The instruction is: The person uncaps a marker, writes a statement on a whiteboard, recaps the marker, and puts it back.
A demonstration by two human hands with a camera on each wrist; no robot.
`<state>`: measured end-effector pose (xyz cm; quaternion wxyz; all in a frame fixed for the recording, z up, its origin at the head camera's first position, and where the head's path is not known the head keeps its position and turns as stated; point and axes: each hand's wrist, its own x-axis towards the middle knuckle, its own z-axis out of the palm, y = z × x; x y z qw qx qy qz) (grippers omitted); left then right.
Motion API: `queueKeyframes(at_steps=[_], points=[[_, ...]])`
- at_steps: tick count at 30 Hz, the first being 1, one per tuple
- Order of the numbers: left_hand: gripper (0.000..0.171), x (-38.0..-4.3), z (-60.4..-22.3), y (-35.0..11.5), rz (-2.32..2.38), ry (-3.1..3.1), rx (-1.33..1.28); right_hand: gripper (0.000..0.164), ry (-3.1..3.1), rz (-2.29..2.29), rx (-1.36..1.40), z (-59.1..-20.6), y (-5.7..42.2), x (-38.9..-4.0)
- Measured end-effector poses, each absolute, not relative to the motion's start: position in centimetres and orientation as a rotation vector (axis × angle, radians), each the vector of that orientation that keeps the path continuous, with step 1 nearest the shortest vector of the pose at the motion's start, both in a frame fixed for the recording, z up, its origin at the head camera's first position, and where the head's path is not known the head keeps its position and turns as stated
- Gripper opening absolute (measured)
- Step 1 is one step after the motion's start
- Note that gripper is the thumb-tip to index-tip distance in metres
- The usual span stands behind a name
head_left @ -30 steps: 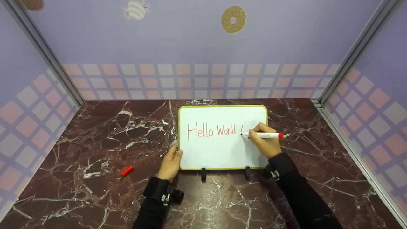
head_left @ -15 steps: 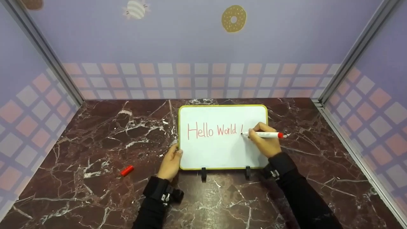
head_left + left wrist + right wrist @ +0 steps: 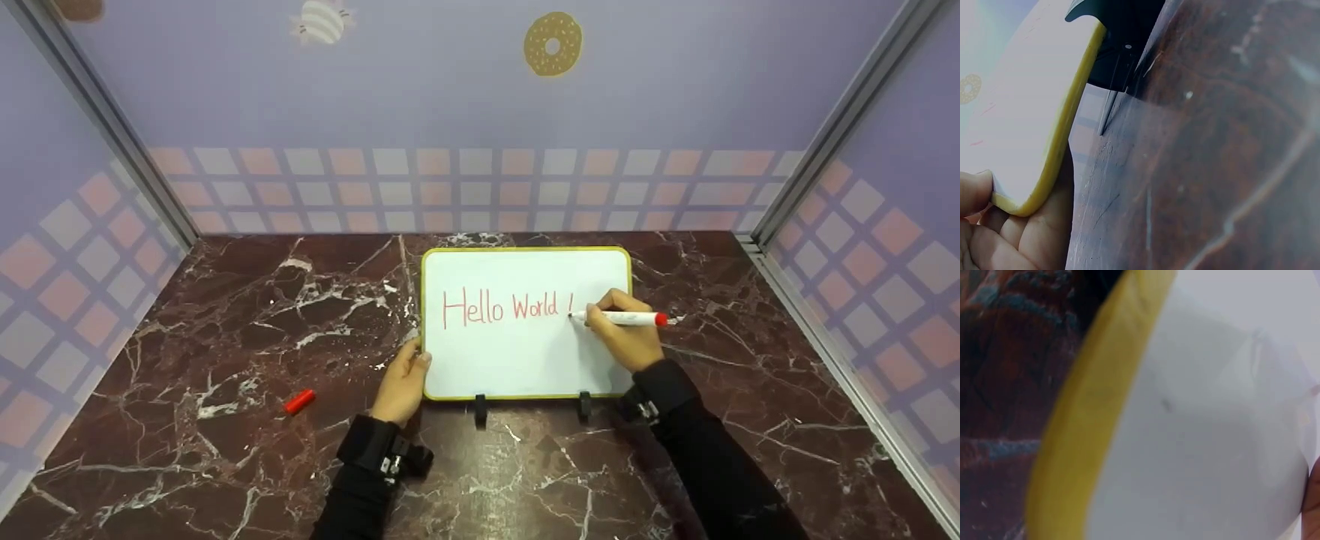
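A whiteboard (image 3: 517, 360) with a yellow frame leans on a black stand (image 3: 481, 411), bearing the red words "Hello World !". My left hand (image 3: 401, 386) grips its lower left edge; in the left wrist view the thumb lies on the white face and the fingers (image 3: 1044, 236) wrap behind the frame. My right hand (image 3: 630, 341) pinches a white marker (image 3: 626, 319) with a red end, its dark tip at the foot of the exclamation mark. Only a sliver of the right hand (image 3: 1313, 506) shows in the right wrist view, beside the board's face.
A red marker cap (image 3: 300, 403) lies on the dark red marbled table (image 3: 225, 465), left of my left hand. Lilac panels with a checked band (image 3: 480, 191) enclose the table at the back and both sides.
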<state>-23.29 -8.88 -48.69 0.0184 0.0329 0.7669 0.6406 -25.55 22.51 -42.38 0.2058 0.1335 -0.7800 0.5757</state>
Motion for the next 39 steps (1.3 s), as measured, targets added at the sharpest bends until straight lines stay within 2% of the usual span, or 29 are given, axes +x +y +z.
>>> queueKeyframes(at_steps=[27,39], points=[[0.041,-23.2,-48.9,-8.8,2.020,2.389,0.092,0.017,-2.028,1.806,0.272,-41.3,22.9,-25.2],[0.041,-23.3,-48.6,-8.5,2.077,2.354,0.035,0.017,-1.957,1.785,0.636,-41.1,21.5,-22.5]])
